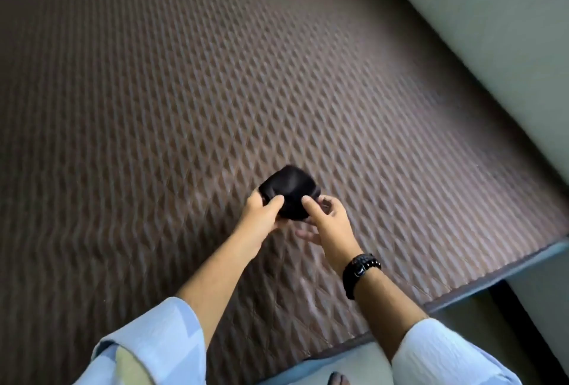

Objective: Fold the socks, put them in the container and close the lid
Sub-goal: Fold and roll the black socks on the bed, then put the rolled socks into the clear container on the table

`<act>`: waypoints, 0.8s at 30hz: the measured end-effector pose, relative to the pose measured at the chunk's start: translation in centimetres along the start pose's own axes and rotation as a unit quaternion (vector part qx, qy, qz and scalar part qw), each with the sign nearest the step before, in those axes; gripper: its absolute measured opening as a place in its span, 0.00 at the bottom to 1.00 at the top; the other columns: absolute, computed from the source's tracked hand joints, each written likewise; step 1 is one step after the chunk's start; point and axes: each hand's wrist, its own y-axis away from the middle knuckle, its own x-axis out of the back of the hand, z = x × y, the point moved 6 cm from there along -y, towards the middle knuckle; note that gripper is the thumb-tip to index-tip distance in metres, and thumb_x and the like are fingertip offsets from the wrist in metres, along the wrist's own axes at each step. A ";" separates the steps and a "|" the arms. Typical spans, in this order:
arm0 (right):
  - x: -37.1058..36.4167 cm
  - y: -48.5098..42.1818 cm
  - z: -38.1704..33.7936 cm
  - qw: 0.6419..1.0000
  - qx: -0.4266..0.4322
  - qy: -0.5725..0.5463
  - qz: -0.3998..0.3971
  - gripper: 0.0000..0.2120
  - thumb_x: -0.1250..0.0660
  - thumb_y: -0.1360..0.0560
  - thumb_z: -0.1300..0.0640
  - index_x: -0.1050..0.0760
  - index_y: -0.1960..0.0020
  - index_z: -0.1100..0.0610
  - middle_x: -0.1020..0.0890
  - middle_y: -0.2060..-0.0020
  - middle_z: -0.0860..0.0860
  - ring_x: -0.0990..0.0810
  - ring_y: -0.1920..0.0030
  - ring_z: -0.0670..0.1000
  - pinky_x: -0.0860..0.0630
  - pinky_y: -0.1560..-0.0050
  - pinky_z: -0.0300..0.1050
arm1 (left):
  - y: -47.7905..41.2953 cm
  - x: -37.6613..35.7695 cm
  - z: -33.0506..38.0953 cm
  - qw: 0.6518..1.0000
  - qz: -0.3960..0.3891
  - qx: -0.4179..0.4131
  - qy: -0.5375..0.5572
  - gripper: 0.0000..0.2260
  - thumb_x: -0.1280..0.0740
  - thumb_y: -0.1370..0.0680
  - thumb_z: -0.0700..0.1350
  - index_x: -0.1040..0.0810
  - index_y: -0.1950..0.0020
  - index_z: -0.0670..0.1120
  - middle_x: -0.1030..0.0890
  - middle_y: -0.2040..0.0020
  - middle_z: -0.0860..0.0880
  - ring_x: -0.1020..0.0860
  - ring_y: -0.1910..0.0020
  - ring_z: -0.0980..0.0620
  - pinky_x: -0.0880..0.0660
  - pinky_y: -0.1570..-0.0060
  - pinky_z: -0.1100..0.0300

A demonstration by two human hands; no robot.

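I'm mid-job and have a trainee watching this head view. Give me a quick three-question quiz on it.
1. True or false: the black sock bundle lies flat on the brown quilted cover, untouched.
2. Which wrist wears the black watch? A) left B) right C) neither
3. Fill in: the container is ____ in this view.

Key:
1. False: the left hand and right hand both grip it.
2. B.
3. Not visible.

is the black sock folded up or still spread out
Folded. The sock is a compact dark bundle pinched between the left hand and right hand, above the mat.
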 end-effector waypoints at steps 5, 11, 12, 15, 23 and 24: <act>8.4 7.8 -8.5 0.999 0.048 -0.002 0.016 0.14 0.34 0.20 0.43 0.17 0.46 0.52 0.12 0.54 0.53 0.14 0.56 0.51 0.18 0.61 0.46 | 6.9 -9.9 5.0 0.965 -0.217 -0.019 -0.146 0.11 0.38 0.16 0.38 0.22 0.36 0.50 0.17 0.37 0.44 0.16 0.46 0.49 0.15 0.59 0.55; 22.9 21.3 -17.2 0.983 0.106 0.056 0.142 0.09 0.31 0.21 0.60 0.19 0.47 0.66 0.15 0.57 0.58 0.18 0.56 0.54 0.24 0.55 0.52 | 19.4 -24.1 9.8 0.900 -0.352 -0.075 -0.246 0.09 0.35 0.16 0.38 0.21 0.37 0.39 0.16 0.45 0.41 0.15 0.54 0.53 0.18 0.64 0.63; 25.9 24.5 -18.5 0.975 0.119 0.051 0.183 0.09 0.30 0.21 0.61 0.19 0.48 0.69 0.16 0.58 0.58 0.20 0.56 0.54 0.25 0.55 0.52 | 22.3 -27.0 10.0 0.888 -0.373 -0.083 -0.256 0.07 0.34 0.17 0.39 0.19 0.41 0.40 0.15 0.49 0.43 0.16 0.58 0.56 0.18 0.63 0.64; 34.4 34.3 -20.6 0.950 0.139 0.017 0.279 0.05 0.31 0.21 0.64 0.19 0.54 0.66 0.19 0.59 0.59 0.22 0.59 0.53 0.27 0.59 0.46 | 31.6 -35.7 9.5 0.842 -0.433 -0.104 -0.306 0.07 0.34 0.17 0.41 0.17 0.52 0.43 0.18 0.57 0.48 0.21 0.62 0.56 0.21 0.60 0.64; 52.6 56.7 -15.8 0.874 0.097 -0.054 0.474 0.07 0.32 0.23 0.66 0.22 0.60 0.60 0.19 0.61 0.57 0.18 0.62 0.53 0.19 0.61 0.44 | 55.1 -52.4 0.9 0.719 -0.517 -0.172 -0.431 0.13 0.38 0.16 0.34 0.22 0.60 0.39 0.24 0.71 0.48 0.25 0.72 0.55 0.24 0.72 0.68; 54.6 58.9 -14.5 0.862 0.090 -0.060 0.495 0.05 0.31 0.23 0.64 0.21 0.57 0.61 0.17 0.58 0.58 0.16 0.58 0.55 0.16 0.55 0.47 | 57.6 -53.7 -0.7 0.710 -0.520 -0.180 -0.440 0.12 0.38 0.16 0.35 0.22 0.59 0.39 0.24 0.68 0.46 0.24 0.72 0.54 0.23 0.72 0.68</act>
